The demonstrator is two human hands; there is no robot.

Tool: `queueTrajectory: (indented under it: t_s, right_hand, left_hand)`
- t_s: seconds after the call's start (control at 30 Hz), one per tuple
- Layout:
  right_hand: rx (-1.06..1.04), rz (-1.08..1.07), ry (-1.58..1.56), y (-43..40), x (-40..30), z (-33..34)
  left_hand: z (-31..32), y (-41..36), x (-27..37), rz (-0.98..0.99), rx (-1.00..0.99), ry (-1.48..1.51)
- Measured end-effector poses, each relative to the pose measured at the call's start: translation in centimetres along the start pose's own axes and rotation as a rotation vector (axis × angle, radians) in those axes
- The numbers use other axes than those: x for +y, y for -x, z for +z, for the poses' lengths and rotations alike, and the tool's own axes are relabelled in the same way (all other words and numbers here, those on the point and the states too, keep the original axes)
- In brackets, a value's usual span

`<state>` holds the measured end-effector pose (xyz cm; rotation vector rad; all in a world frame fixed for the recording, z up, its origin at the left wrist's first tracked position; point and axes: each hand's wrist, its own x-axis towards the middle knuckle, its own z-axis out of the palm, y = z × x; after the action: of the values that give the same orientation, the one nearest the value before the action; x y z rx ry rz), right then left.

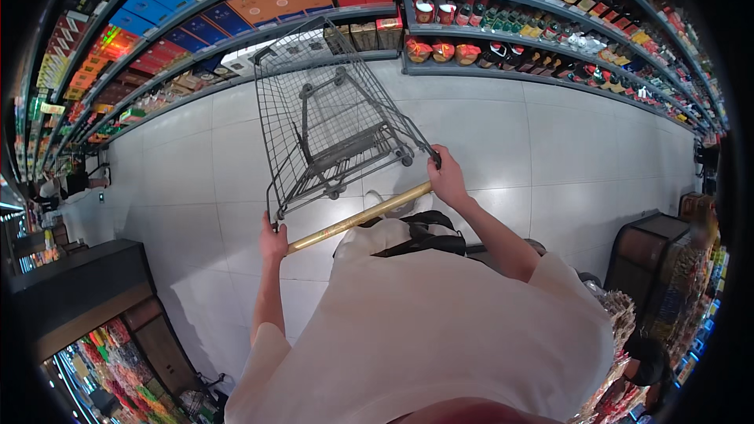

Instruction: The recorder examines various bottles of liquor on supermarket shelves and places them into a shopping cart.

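Note:
A grey wire shopping cart (330, 112) stands before me on the floor, and no goods show in its basket. Its yellow handle bar (359, 216) runs slantwise, the right end farther from me. My left hand (274, 241) grips the left end of the handle, by the dark corner joint. Around the right end, at the other corner joint, my right hand (447, 176) is closed. Part of each hand's grip is hidden by the fingers and the backs of the hands. Below the bar, white shoes and a dark bag show in part.
Shelves of boxed goods (194, 29) line the far left side. Beside them, shelves of bottles and jars (518, 29) curve away to the right. Dark display units (76, 288) stand at left and right behind me. A person (65, 185) is at the far left on the tiled floor (483, 123).

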<state>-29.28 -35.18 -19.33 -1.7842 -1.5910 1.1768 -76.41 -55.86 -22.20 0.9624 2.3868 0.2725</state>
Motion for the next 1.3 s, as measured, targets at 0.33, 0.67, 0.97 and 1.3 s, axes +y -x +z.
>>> queueTrajectory:
  t_s: [0.33,0.67,0.97,1.3]
  right_hand:
    - [-0.105,0.171,0.224,6.7,-0.4,3.9]
    - [0.230,0.405,0.117,12.3,-1.1,14.1]
    - [0.481,0.547,-0.062,18.9,-2.1,23.5]
    - [0.594,0.725,-0.016,25.7,-2.5,27.3]
  left_hand:
    - [-4.5,-6.7,-1.1,0.193,-0.135,-0.149]
    - [-9.1,-16.1,-3.9,0.524,-0.220,-0.044]
    - [-13.6,-21.7,-4.7,0.710,-0.300,-0.269]
    - [-12.6,-23.0,-4.1,0.845,-0.357,-0.353]
